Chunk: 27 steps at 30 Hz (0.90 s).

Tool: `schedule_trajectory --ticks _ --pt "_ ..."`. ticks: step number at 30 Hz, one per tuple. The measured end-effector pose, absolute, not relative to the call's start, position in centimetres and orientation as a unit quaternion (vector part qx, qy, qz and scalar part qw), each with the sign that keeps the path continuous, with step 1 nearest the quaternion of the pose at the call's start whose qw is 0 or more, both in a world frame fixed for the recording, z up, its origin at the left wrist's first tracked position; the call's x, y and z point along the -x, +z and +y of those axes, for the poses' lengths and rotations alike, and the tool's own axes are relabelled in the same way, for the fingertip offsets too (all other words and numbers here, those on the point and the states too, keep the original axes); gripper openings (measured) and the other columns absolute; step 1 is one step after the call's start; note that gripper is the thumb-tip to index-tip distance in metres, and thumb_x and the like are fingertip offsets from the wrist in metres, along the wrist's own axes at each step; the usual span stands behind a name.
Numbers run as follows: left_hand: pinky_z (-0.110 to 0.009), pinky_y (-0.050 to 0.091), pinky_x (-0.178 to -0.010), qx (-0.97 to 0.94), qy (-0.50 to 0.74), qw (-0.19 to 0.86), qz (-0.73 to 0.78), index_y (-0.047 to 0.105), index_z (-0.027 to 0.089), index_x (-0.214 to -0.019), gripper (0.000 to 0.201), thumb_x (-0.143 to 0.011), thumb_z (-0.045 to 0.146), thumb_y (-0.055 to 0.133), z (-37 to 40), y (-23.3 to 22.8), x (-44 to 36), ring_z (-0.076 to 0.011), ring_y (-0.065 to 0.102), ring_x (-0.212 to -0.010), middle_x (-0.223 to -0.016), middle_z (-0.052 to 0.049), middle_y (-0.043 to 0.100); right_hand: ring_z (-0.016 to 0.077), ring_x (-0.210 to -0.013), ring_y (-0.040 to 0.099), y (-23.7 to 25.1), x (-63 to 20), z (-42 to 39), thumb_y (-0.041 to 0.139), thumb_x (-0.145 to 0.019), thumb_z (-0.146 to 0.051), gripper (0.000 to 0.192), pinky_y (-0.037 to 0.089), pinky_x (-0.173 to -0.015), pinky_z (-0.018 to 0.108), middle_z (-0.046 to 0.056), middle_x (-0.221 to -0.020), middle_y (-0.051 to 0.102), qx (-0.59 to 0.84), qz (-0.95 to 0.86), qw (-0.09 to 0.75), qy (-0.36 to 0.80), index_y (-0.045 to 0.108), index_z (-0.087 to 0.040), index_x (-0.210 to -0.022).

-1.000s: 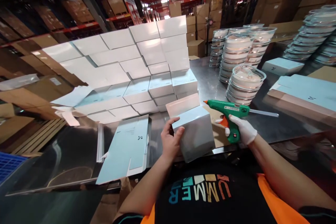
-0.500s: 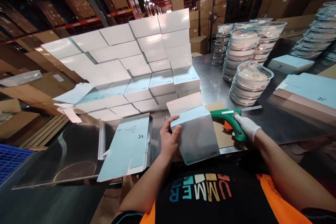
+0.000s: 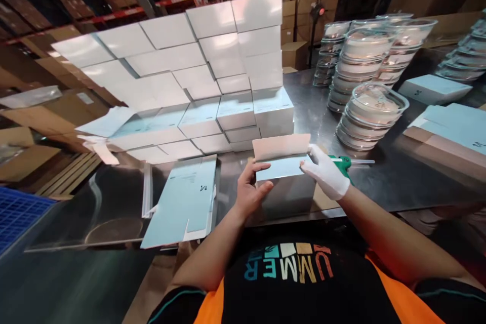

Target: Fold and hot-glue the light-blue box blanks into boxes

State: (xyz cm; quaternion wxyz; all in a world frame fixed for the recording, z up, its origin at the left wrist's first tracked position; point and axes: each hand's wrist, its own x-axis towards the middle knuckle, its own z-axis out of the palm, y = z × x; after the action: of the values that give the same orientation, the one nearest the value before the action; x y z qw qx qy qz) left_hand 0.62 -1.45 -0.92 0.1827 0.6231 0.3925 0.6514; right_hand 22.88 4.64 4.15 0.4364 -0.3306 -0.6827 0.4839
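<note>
In front of me a pale blue and grey carton (image 3: 286, 196) stands at the table's near edge, its lid flap (image 3: 281, 147) raised on the far side. My bare left hand (image 3: 252, 187) grips its left side, fingers over the top edge and thumb on the front. The white-gloved right hand (image 3: 326, 173) is closed about the right end of the flap and top edge. A green glue gun (image 3: 343, 163) with a clear glue stick lies on the table, partly hidden behind that hand. Flat, unfolded cartons (image 3: 188, 197) lie to the left.
A wall of white boxes (image 3: 220, 55) rises behind the carton. Stacked glass containers with clear lids (image 3: 366, 116) stand to the right, near more flat cartons (image 3: 455, 126). A blue crate (image 3: 23, 217) sits at the far left, below the metal table (image 3: 114, 212).
My right hand has let go of the glue gun, which now lies on the table, and has moved left onto the carton. The carton is tipped back more upright; my left hand stays at its side.
</note>
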Motion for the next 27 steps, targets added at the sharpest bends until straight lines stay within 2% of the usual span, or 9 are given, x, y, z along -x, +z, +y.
schedule_trajectory --ticks 3,6,11,17,20,22,24,25,27 --pt "-0.044 0.055 -0.104 -0.612 0.693 0.155 0.347 0.067 0.024 -0.111 0.052 -0.083 0.064 0.087 -1.1 -1.4 -0.3 -0.0287 0.071 -0.122 -0.124 -0.011 0.07 0.037 -0.143 0.06 3.1 -24.2 4.9 0.09 -0.077 -0.067 0.074 0.052 -0.117 0.05 0.018 -0.147 0.067 0.273 -0.736 0.44 0.436 0.066 -0.02 -0.129" --pt "-0.047 0.058 -0.103 -0.612 0.728 0.133 0.278 0.059 0.03 -0.123 0.056 -0.084 0.056 0.09 -0.8 -1.3 0.1 -0.0255 0.075 -0.114 -0.113 -0.005 0.072 0.0347 -0.152 0.053 2.2 -25.4 4.7 0.089 -0.085 -0.054 0.051 0.046 -0.124 0.052 0.017 -0.164 0.055 0.221 -0.8 0.44 0.343 0.071 -0.024 -0.122" --pt "-0.057 0.055 -0.114 -0.758 0.605 0.082 0.229 0.078 0.027 -0.12 0.027 -0.099 0.044 0.076 -0.8 0.3 1.4 -0.0322 0.066 -0.136 -0.117 -0.01 0.08 0.0304 -0.147 0.06 2.4 -25.8 3.3 0.073 -0.102 -0.034 0.022 0.052 -0.12 0.049 0.012 -0.166 0.055 0.19 -0.832 0.415 0.315 0.078 -0.029 -0.123" --pt "-0.05 0.059 -0.11 -0.78 0.588 0.101 0.191 0.077 0.027 -0.131 0.031 -0.1 0.031 0.077 -1.0 0.9 2.0 -0.0281 0.069 -0.132 -0.121 -0.009 0.083 0.0247 -0.142 0.064 3.1 -25.8 2.8 0.068 -0.103 -0.02 0.028 0.053 -0.12 0.044 0.004 -0.153 0.067 0.16 -0.842 0.414 0.307 0.08 -0.037 -0.122" --pt "-0.054 0.054 -0.117 -0.788 0.551 0.127 0.244 0.079 0.029 -0.125 0.029 -0.1 0.044 0.075 -1.3 0.2 2.3 -0.0301 0.067 -0.137 -0.124 -0.008 0.082 0.0274 -0.148 0.059 1.5 -26.1 2.9 0.07 -0.101 -0.023 0.034 0.05 -0.124 0.047 0.004 -0.163 0.058 0.188 -0.844 0.413 0.286 0.074 -0.039 -0.131" --pt "-0.059 0.044 -0.126 -0.77 0.529 0.167 0.314 0.072 0.032 -0.139 0.055 -0.091 0.058 0.082 -1.5 -0.7 2.8 -0.0353 0.054 -0.152 -0.148 -0.011 0.071 0.0327 -0.149 0.058 -0.3 -26.1 3.3 0.078 -0.094 -0.036 0.064 0.052 -0.121 0.049 0.012 -0.173 0.045 0.264 -0.827 0.41 0.279 0.057 -0.035 -0.155" --pt "-0.064 0.032 -0.132 -0.715 0.523 0.239 0.398 0.046 0.034 -0.165 0.109 -0.072 0.064 0.095 -2.0 -2.0 3.2 -0.042 0.033 -0.164 -0.175 -0.016 0.04 0.0394 -0.138 0.066 -1.8 -25.9 3.9 0.083 -0.082 -0.056 0.1 0.058 -0.114 0.053 0.023 -0.164 0.053 0.362 -0.798 0.386 0.288 0.041 -0.021 -0.165" --pt "-0.066 0.029 -0.132 -0.678 0.518 0.286 0.437 0.03 0.035 -0.171 0.133 -0.062 0.064 0.101 -2.4 -2.8 3.3 -0.0451 0.027 -0.166 -0.18 -0.018 0.026 0.0418 -0.129 0.071 -2.3 -25.6 4.2 0.082 -0.077 -0.065 0.106 0.06 -0.109 0.055 0.025 -0.153 0.063 0.41 -0.781 0.367 0.296 0.042 -0.015 -0.162" --pt "-0.07 0.033 -0.128 -0.596 0.501 0.388 0.494 0.018 0.032 -0.175 0.157 -0.048 0.062 0.106 -3.4 -4.2 3.3 -0.0501 0.036 -0.16 -0.177 -0.024 0.028 0.0439 -0.113 0.077 -2.4 -24.8 4.6 0.075 -0.073 -0.077 0.1 0.064 -0.099 0.057 0.023 -0.128 0.076 0.491 -0.739 0.335 0.318 0.056 -0.013 -0.147"
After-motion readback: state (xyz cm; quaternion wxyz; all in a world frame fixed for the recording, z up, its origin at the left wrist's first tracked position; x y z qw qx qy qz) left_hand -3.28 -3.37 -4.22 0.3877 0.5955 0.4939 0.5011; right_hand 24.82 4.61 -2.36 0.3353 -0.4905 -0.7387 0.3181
